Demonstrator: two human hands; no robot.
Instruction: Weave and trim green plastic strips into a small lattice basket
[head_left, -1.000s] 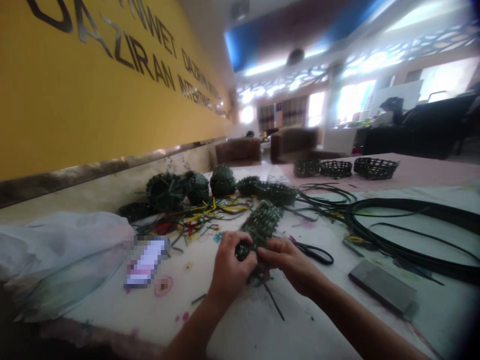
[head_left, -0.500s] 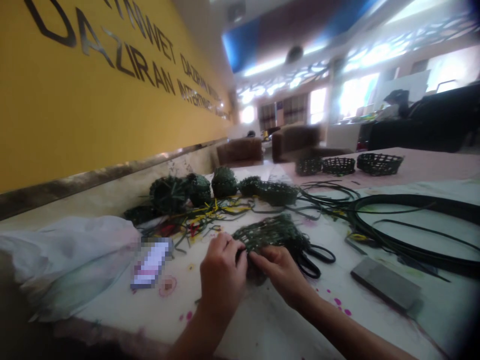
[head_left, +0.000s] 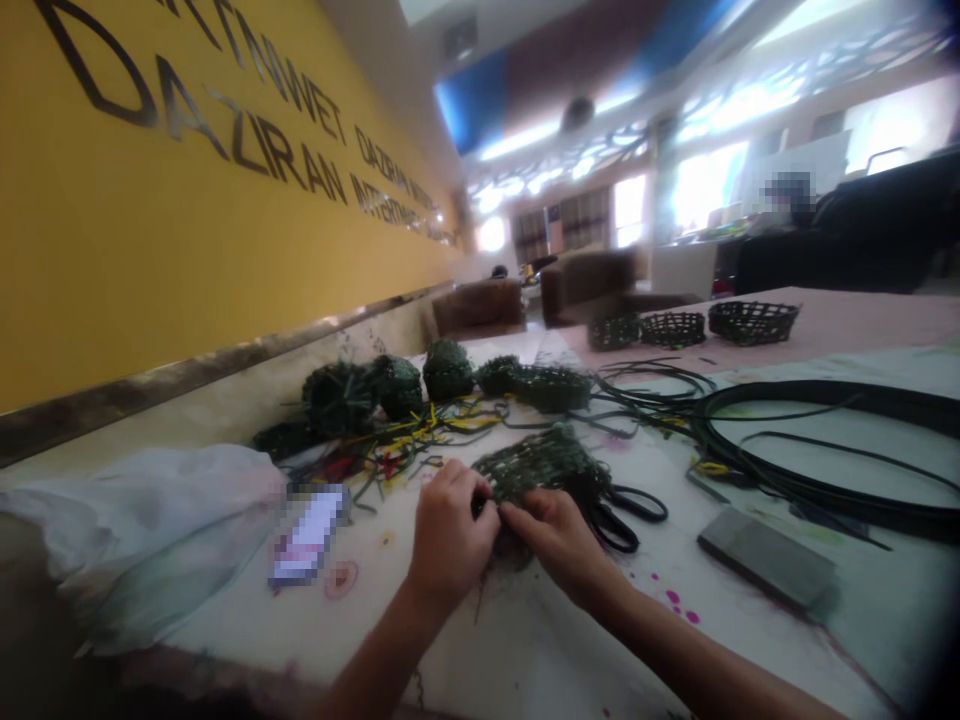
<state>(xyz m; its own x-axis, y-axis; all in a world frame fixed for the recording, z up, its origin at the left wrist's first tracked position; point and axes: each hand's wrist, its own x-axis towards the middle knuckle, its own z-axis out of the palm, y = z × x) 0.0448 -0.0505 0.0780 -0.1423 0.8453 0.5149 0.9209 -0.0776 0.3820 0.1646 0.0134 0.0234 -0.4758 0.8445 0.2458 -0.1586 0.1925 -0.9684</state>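
A dark green woven basket (head_left: pixel 544 462) lies tilted on its side in front of me, its weave open in places. My left hand (head_left: pixel 455 530) is closed at its near left edge, thumb against bent fingers. Close beside it, my right hand (head_left: pixel 555 535) pinches the same near edge between thumb and fingers. The exact strip under the fingertips is hidden. Black scissors handles (head_left: pixel 626 515) stick out to the right of the basket, their blades out of sight.
Several woven pieces (head_left: pixel 448 368) and cut strips (head_left: pixel 435 420) lie behind. Finished-looking baskets (head_left: pixel 752 322) stand far right. A large coil of dark strip (head_left: pixel 701 425) and a grey block (head_left: pixel 765 560) lie right. Left are a blurred-out phone-like object (head_left: pixel 309 535) and a white plastic bag (head_left: pixel 172 500).
The view has shifted slightly. Both hands keep their hold on the basket's near edge, with the left hand turned a little; the basket stays in nearly the same place.
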